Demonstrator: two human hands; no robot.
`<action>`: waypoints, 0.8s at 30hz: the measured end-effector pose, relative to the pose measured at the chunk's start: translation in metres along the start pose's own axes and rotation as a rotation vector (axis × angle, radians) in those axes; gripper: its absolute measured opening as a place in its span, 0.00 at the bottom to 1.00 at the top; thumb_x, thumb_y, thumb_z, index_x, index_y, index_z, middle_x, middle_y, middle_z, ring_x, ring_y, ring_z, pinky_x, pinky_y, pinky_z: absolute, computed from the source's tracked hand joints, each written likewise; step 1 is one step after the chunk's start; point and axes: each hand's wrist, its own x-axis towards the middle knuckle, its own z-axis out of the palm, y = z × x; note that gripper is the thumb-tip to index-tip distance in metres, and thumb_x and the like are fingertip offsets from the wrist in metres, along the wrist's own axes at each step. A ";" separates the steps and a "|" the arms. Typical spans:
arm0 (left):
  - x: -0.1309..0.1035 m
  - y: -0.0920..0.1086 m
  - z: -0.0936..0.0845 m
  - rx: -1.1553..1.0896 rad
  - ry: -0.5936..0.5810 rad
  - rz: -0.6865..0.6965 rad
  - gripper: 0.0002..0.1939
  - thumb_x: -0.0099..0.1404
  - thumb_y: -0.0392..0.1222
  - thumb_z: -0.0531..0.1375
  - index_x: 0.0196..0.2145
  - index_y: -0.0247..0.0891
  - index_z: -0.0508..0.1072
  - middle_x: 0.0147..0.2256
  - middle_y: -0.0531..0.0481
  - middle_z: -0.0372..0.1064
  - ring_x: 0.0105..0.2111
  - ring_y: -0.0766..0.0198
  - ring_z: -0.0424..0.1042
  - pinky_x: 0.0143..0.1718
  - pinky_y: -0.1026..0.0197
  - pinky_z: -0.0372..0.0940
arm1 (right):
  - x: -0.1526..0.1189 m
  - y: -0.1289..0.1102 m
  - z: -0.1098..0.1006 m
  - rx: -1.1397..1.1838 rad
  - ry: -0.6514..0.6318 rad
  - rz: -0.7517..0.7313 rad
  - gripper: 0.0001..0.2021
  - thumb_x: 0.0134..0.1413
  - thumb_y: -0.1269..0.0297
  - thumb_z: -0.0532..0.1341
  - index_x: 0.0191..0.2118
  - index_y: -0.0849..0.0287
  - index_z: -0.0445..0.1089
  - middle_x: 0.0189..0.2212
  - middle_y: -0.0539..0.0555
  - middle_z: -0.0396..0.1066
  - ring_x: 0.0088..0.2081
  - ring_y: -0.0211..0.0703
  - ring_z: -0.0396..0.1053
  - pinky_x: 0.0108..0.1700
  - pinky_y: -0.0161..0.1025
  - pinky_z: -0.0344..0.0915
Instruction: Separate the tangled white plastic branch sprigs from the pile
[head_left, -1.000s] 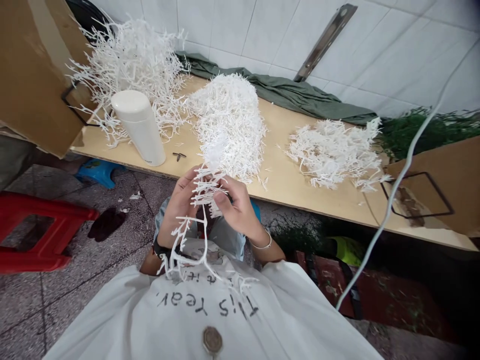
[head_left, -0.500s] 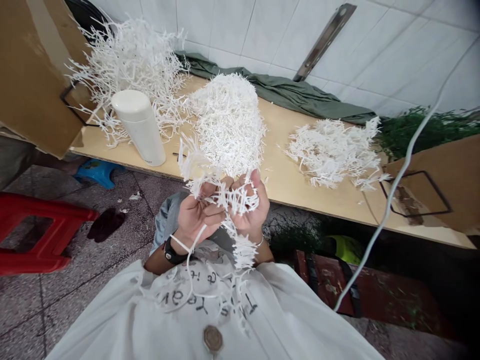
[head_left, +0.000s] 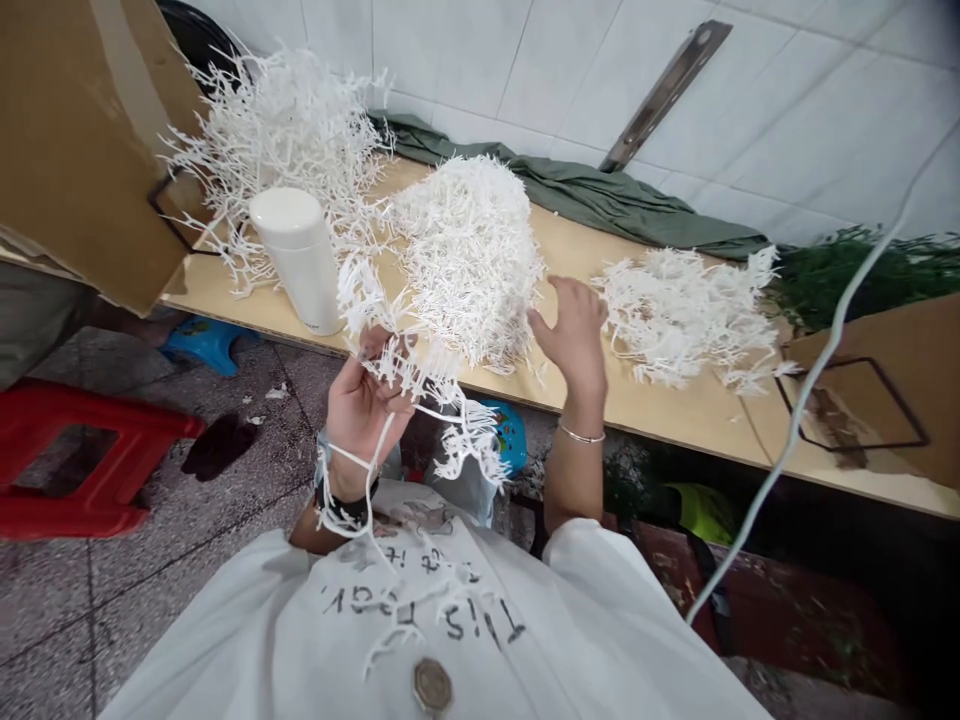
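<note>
My left hand (head_left: 367, 400) is closed on a white fringed strand (head_left: 427, 375), whose bristly length sags to the right and ends in a drooping tuft. Thin white cord from it loops around the left wrist and over the shirt. Raised above the table's front edge, my right hand (head_left: 576, 325) has its fingers apart and holds nothing. It hovers between a dense heap of short white pieces (head_left: 472, 260) in the middle and a looser, flatter pile of white branching pieces (head_left: 690, 315) on the right.
A white flask (head_left: 296, 260) stands left, before a tall white tangle (head_left: 292, 140). Cardboard boxes (head_left: 82, 130) flank the table (head_left: 652, 430). Green cloth (head_left: 600, 205) lies along the wall. A pale cable (head_left: 817, 370) crosses the right side. A red stool (head_left: 75, 450) is on the floor.
My right hand has let go of the fringed strand and moved right and forward, its fingers opening. My left hand keeps the strand, which now hangs out to the right.
</note>
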 end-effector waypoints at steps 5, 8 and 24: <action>0.003 -0.005 0.002 -0.010 -0.024 -0.040 0.15 0.69 0.36 0.47 0.27 0.38 0.68 0.21 0.56 0.59 0.14 0.76 0.52 0.13 0.74 0.52 | -0.033 -0.039 0.010 0.615 -0.365 -0.175 0.20 0.63 0.51 0.45 0.33 0.58 0.68 0.29 0.53 0.71 0.34 0.38 0.69 0.41 0.40 0.65; 0.002 -0.009 0.003 0.025 -0.062 -0.034 0.13 0.67 0.35 0.51 0.25 0.37 0.66 0.20 0.56 0.57 0.15 0.75 0.53 0.15 0.73 0.53 | -0.051 -0.065 0.005 0.756 -0.547 -0.300 0.21 0.60 0.46 0.49 0.27 0.58 0.65 0.21 0.48 0.63 0.26 0.34 0.62 0.32 0.36 0.59; -0.019 -0.032 0.013 0.018 -0.122 -0.429 0.21 0.55 0.45 0.62 0.16 0.37 0.54 0.16 0.57 0.46 0.14 0.74 0.48 0.13 0.69 0.50 | -0.080 -0.092 0.019 1.605 -0.260 0.097 0.29 0.57 0.49 0.54 0.14 0.57 0.40 0.09 0.42 0.34 0.11 0.31 0.41 0.18 0.36 0.50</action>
